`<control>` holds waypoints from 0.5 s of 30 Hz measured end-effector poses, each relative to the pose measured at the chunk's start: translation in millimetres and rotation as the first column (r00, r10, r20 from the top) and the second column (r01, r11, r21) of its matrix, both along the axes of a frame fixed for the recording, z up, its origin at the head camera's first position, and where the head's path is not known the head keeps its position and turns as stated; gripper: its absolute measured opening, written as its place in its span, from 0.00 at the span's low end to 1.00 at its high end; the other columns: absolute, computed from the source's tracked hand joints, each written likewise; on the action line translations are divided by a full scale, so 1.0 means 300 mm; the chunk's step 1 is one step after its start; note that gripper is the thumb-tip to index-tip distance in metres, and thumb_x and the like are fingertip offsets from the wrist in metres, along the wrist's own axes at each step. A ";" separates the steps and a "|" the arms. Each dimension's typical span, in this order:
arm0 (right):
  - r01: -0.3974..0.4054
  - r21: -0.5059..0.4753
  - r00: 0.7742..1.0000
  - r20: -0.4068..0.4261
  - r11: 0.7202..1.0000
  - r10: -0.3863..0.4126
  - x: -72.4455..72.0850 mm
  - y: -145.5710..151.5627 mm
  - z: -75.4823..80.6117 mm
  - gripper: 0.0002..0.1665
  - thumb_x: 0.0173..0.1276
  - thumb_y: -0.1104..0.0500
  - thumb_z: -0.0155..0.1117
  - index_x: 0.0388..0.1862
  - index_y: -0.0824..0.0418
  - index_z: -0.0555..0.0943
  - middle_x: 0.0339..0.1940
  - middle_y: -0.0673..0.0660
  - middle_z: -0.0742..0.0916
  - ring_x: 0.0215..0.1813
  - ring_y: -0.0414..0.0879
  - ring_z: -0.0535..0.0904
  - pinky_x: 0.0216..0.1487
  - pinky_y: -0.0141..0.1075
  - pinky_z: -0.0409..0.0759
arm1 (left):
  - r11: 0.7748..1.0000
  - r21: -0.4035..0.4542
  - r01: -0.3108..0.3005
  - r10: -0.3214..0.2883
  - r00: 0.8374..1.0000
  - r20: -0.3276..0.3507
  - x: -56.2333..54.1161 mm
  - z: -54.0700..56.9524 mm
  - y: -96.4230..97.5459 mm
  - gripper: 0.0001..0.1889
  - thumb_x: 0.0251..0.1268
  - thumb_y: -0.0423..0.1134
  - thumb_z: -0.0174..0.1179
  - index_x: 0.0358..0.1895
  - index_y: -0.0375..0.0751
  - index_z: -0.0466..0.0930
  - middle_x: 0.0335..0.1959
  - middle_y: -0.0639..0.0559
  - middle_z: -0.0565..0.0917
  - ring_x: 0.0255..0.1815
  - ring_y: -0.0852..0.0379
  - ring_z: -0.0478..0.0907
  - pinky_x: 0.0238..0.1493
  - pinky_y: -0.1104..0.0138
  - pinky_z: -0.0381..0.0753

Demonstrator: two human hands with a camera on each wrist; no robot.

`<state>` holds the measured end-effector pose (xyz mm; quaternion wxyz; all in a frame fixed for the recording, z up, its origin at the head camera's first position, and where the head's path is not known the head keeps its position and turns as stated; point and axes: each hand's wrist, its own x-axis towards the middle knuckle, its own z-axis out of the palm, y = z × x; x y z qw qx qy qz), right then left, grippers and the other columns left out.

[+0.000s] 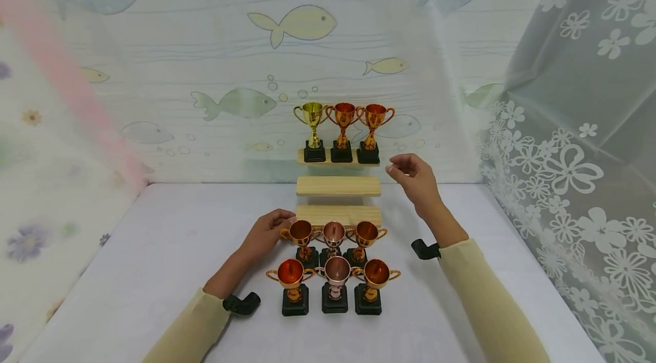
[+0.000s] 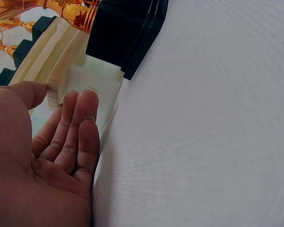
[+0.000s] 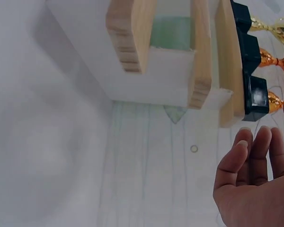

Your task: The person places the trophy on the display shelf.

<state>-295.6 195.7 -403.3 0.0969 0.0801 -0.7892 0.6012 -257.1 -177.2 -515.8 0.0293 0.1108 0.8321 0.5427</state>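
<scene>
A three-step wooden stand point(image 1: 338, 185) bears a yellow-gold trophy cup point(image 1: 314, 123) and two orange-gold trophy cups point(image 1: 342, 123) point(image 1: 373, 126) side by side on its top step. Beside the left end of the bottom step is my left hand point(image 1: 267, 233); in the left wrist view its thumb point(image 2: 35, 92) appears to touch the wood, and its fingers are extended without a cup. My right hand point(image 1: 416, 178) hovers just right of the top step, fingers loosely bent and holding nothing. The right wrist view shows its fingertips close to the end cup's black base point(image 3: 256, 99), apart from it.
Two rows of trophy cups stand on the white table point(image 1: 179, 272) before the stand, including a back-row copper-coloured cup point(image 1: 302, 235) and a front-row pinkish cup point(image 1: 336, 274). A fish-patterned curtain point(image 1: 230, 55) hangs behind; a flowered sheer curtain point(image 1: 579, 180) flanks the right.
</scene>
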 end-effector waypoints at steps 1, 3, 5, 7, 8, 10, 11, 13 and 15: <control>-0.001 0.001 1.000 0.002 1.000 0.001 0.008 -0.001 -0.005 0.26 0.78 0.55 0.69 0.64 0.71 0.77 0.51 0.57 0.82 0.53 0.45 0.78 0.54 0.36 0.77 | 1.000 0.000 -0.002 0.002 1.000 0.003 0.000 -0.001 0.000 0.16 0.84 0.43 0.57 0.62 0.38 0.82 0.48 0.47 0.89 0.42 0.56 0.82 0.44 0.66 0.77; -0.006 0.001 1.000 -0.002 1.000 0.006 0.024 -0.002 -0.014 0.25 0.78 0.55 0.69 0.64 0.70 0.77 0.51 0.58 0.83 0.53 0.45 0.79 0.53 0.35 0.77 | 1.000 0.003 0.000 0.000 1.000 0.001 0.002 -0.002 -0.001 0.16 0.84 0.43 0.57 0.62 0.37 0.82 0.48 0.47 0.89 0.42 0.56 0.82 0.44 0.65 0.77; -0.009 0.003 1.000 -0.007 1.000 0.009 0.037 -0.002 -0.024 0.23 0.78 0.55 0.68 0.63 0.69 0.78 0.51 0.59 0.83 0.52 0.45 0.79 0.53 0.34 0.78 | 1.000 0.009 0.000 0.000 1.000 0.001 0.004 -0.001 -0.002 0.16 0.84 0.42 0.57 0.62 0.36 0.82 0.48 0.47 0.89 0.43 0.56 0.82 0.44 0.65 0.77; -0.014 0.002 1.000 -0.005 1.000 0.014 0.048 -0.001 -0.035 0.22 0.78 0.55 0.68 0.62 0.68 0.78 0.51 0.58 0.83 0.52 0.45 0.79 0.52 0.32 0.78 | 1.000 0.015 0.003 -0.003 1.000 0.003 0.007 0.000 -0.003 0.16 0.84 0.42 0.57 0.62 0.36 0.82 0.48 0.47 0.90 0.43 0.56 0.83 0.44 0.66 0.77; -0.021 -0.003 1.000 -0.003 1.000 0.021 0.053 -0.001 -0.040 0.22 0.78 0.56 0.68 0.62 0.68 0.78 0.50 0.57 0.83 0.51 0.45 0.79 0.51 0.31 0.78 | 1.000 0.016 0.005 -0.005 1.000 0.003 0.008 0.001 -0.004 0.16 0.84 0.42 0.57 0.62 0.36 0.82 0.48 0.47 0.90 0.43 0.56 0.83 0.44 0.66 0.77; -0.031 -0.010 1.000 0.001 0.999 0.031 0.060 0.003 -0.052 0.21 0.78 0.56 0.68 0.62 0.68 0.79 0.49 0.56 0.83 0.50 0.45 0.79 0.50 0.31 0.78 | 1.000 0.018 0.009 -0.009 1.000 0.003 0.008 0.000 -0.004 0.16 0.84 0.42 0.56 0.62 0.36 0.82 0.47 0.47 0.90 0.43 0.56 0.83 0.43 0.66 0.77; -0.036 -0.015 0.999 0.004 0.999 0.036 0.062 0.005 -0.057 0.21 0.78 0.56 0.69 0.61 0.67 0.79 0.48 0.55 0.83 0.50 0.45 0.80 0.50 0.31 0.79 | 1.000 0.017 0.013 -0.013 1.000 0.000 0.008 0.001 -0.004 0.16 0.84 0.42 0.56 0.62 0.36 0.82 0.47 0.47 0.90 0.43 0.56 0.83 0.43 0.66 0.77; -0.050 -0.020 0.999 0.008 0.999 0.050 0.066 0.009 -0.067 0.20 0.78 0.56 0.69 0.61 0.66 0.79 0.48 0.54 0.83 0.49 0.45 0.79 0.50 0.31 0.80 | 1.000 0.020 0.020 -0.020 1.000 -0.006 0.007 0.000 -0.005 0.16 0.84 0.42 0.56 0.62 0.36 0.81 0.47 0.47 0.90 0.43 0.56 0.83 0.43 0.66 0.77; -0.061 -0.019 0.998 0.010 0.998 0.061 0.068 0.013 -0.076 0.19 0.77 0.56 0.69 0.60 0.65 0.80 0.48 0.55 0.82 0.49 0.46 0.79 0.51 0.33 0.81 | 0.999 0.024 0.023 -0.023 1.000 -0.009 0.006 -0.001 -0.005 0.16 0.84 0.42 0.56 0.62 0.36 0.81 0.47 0.46 0.90 0.44 0.56 0.84 0.44 0.66 0.78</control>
